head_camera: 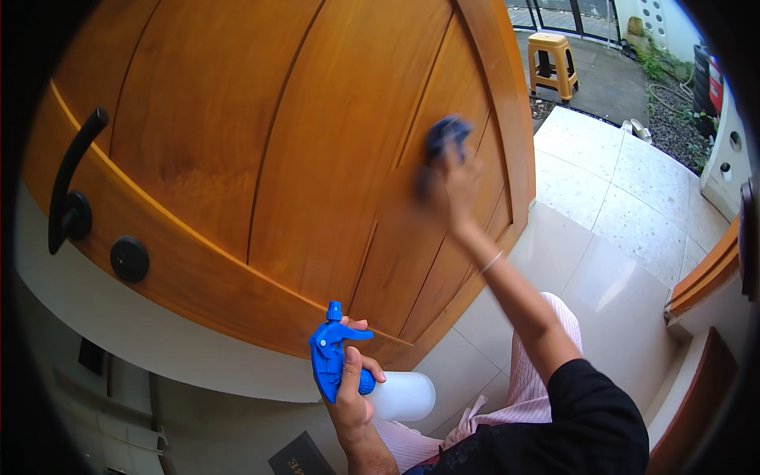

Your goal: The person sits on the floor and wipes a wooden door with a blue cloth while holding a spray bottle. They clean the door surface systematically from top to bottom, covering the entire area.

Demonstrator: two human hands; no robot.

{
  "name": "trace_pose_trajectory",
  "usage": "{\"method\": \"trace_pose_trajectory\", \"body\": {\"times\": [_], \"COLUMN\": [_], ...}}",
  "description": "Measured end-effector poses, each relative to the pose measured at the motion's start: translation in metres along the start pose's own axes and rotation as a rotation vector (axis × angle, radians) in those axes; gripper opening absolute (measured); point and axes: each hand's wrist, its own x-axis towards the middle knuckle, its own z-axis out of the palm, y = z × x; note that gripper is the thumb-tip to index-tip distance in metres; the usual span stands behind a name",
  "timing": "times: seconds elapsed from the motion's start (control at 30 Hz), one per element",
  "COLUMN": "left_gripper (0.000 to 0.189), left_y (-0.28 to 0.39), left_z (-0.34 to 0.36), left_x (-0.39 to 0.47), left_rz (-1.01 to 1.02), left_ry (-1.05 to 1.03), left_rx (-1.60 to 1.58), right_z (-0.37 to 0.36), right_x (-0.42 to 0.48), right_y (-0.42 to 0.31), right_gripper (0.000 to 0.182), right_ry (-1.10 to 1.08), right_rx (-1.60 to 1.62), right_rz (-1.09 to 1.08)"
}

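Observation:
My left hand [355, 389] grips a spray bottle, its fingers around the neck below the trigger. The bottle has a blue trigger head [328, 356] and a translucent white body [407, 396]; it is tilted on its side, nozzle pointing up in the picture. With the arm stretched out, my right hand [460, 184] presses a dark blue cloth [446, 138] to the panelled face of a wooden door [332, 148]. Motion blurs this hand and the cloth, so the cloth's shape is unclear. A patch of door left of the hand looks smeared.
The door bears a black pull handle [66, 190] and a round lock plate [129, 259]. Outside are terrazzo tiles [585, 142], a plastic stool [553, 62] and pale slippers [640, 130]. A wooden door frame [703, 273] stands at right. A dark mat [301, 457] with writing lies below.

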Motion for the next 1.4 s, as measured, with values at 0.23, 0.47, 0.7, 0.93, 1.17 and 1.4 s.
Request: {"method": "trace_pose_trajectory", "body": {"times": [0.23,0.47,0.7,0.93,1.17,1.4], "left_gripper": [0.040,0.040,0.039,0.037,0.041,0.040], "left_y": [0.003,-0.002,0.010,0.014,0.042,0.033], "left_z": [0.029,0.026,0.003,0.003,0.003,0.010], "left_x": [0.009,0.002,-0.008,-0.007,-0.017,-0.014], "left_rz": [0.042,-0.014,0.002,0.036,0.055,-0.006], "left_ry": [-0.016,-0.026,0.022,0.013,-0.017,-0.022], "left_rx": [0.023,0.073,0.026,0.001,-0.042,-0.041], "right_z": [-0.027,-0.007,-0.001,-0.036,-0.051,-0.025], "right_x": [-0.056,0.110,0.138,0.025,0.116,0.267], "right_y": [-0.067,-0.015,-0.028,-0.169,-0.189,-0.121], "right_gripper": [0.037,0.043,0.042,0.055,0.050,0.040], "right_ry": [-0.094,0.164,0.112,-0.016,0.019,0.200], "right_rx": [0.233,0.010,-0.049,0.178,0.235,-0.104], "right_rz": [-0.878,-0.419,-0.032,-0.667,-1.069,-0.411]}}
